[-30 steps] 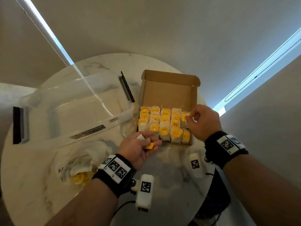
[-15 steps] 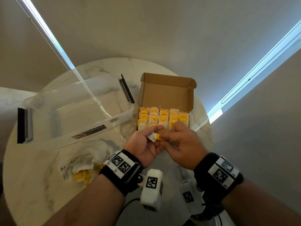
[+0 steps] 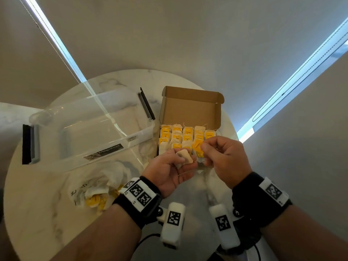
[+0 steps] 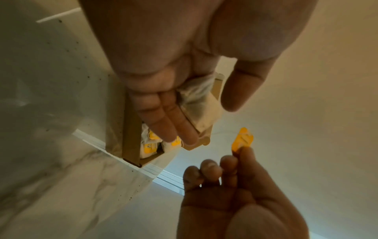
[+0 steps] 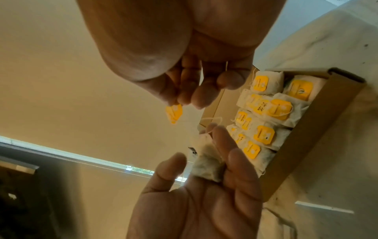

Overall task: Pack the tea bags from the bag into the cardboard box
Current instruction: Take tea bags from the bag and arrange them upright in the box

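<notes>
The open cardboard box (image 3: 190,113) sits at the table's far side, its tray filled with rows of tea bags (image 3: 177,137) with yellow tags. My left hand (image 3: 180,161) holds one loose tea bag (image 3: 185,156) in its fingers, just in front of the box. My right hand (image 3: 204,149) pinches that bag's yellow tag (image 3: 197,147), and a thin string runs between them. The right wrist view shows the tag (image 5: 174,113) at my fingertips and the bag (image 5: 208,165) in the left hand. The crumpled plastic bag (image 3: 98,187), with more tea bags inside, lies at the near left.
A clear plastic storage bin (image 3: 90,127) with dark handles lies left of the box. The round marble table (image 3: 37,185) ends close behind the box and to its right. Window blinds and walls surround it.
My right hand left the box, came to my left hand and took the yellow tag. The tag is now pulled slightly away from the tea bag.
</notes>
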{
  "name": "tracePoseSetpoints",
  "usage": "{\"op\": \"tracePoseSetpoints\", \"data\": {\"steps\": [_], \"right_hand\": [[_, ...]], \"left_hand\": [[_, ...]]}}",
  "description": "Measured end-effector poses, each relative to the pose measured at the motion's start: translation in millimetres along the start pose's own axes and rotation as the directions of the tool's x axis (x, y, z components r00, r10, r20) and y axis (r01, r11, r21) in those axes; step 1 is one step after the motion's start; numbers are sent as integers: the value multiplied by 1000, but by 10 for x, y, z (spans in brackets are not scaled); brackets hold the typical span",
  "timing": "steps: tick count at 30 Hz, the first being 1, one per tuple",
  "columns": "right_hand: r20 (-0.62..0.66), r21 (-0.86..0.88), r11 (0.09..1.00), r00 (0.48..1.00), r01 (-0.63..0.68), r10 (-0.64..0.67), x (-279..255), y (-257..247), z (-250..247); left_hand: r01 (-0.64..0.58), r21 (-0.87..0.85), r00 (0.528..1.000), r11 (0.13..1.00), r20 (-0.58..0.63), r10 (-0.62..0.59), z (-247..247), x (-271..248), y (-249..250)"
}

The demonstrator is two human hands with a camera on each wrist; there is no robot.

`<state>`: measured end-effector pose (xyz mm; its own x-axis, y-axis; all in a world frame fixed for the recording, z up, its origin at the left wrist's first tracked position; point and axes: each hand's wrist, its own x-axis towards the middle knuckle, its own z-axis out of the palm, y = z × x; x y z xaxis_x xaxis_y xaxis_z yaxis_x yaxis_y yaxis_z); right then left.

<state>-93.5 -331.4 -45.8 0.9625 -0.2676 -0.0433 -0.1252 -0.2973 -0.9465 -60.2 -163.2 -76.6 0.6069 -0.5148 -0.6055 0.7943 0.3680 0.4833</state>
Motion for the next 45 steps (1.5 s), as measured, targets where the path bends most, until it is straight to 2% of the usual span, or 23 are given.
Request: {"op": "tracePoseSetpoints", "data": {"steps": [4, 7, 10, 15, 18, 22, 24, 26, 29, 32, 35, 39, 42, 45], "right_hand": [[-88, 34, 998, 995, -45, 48, 16, -18, 6], [-204, -174, 984, 977, 26, -62, -20, 35, 26], [-158, -374, 919, 968, 125, -196, -102, 34, 139], [-156, -382, 900, 945, 211, -288, -64, 100, 274], [-76, -409, 860, 928, 306, -366, -35, 129, 277], [47, -373, 845, 917, 383, -395, -49, 127, 267], [57, -289, 898, 942, 332, -330, -75, 137, 247], [-2, -181, 968, 985, 172, -175, -63, 141, 199], [-116, -116, 993, 993, -38, 25, 46, 192, 89], [-7, -41, 989, 990, -143, 143, 90, 221, 43], [102, 4, 979, 974, -202, 200, 30, 242, 98], [110, 232, 919, 947, -319, 301, 19, 308, 132], [46, 173, 925, 941, -337, 335, 86, 351, 84], [-48, -56, 956, 957, -287, 284, 280, 456, -53]], "left_hand": [[-54, 142, 990, 988, -124, 72, 65, 31, -47], [-49, 86, 965, 995, -252, 70, 60, 94, -72], [-69, -23, 951, 997, -303, 59, 115, 118, -62], [-107, -65, 970, 992, -228, 90, 216, 106, -56], [-125, -54, 978, 991, -174, 114, 241, 87, -73], [-150, -7, 981, 989, -128, 148, 205, 82, -77], [-150, 14, 980, 989, -133, 151, 166, 91, -52], [-149, 29, 980, 988, -131, 152, 141, 98, -30], [-140, 64, 982, 988, -122, 147, 133, 101, -21], [-119, 65, 985, 991, -114, 126, 139, 116, -44], [-105, 67, 987, 992, -113, 112, 146, 152, -83], [-66, 95, 990, 993, -115, 77, 166, 217, -142], [-25, 158, 997, 987, -74, 37, 170, 237, -183], [-6, 240, 992, 971, -123, 37, 139, 270, -190]]}}
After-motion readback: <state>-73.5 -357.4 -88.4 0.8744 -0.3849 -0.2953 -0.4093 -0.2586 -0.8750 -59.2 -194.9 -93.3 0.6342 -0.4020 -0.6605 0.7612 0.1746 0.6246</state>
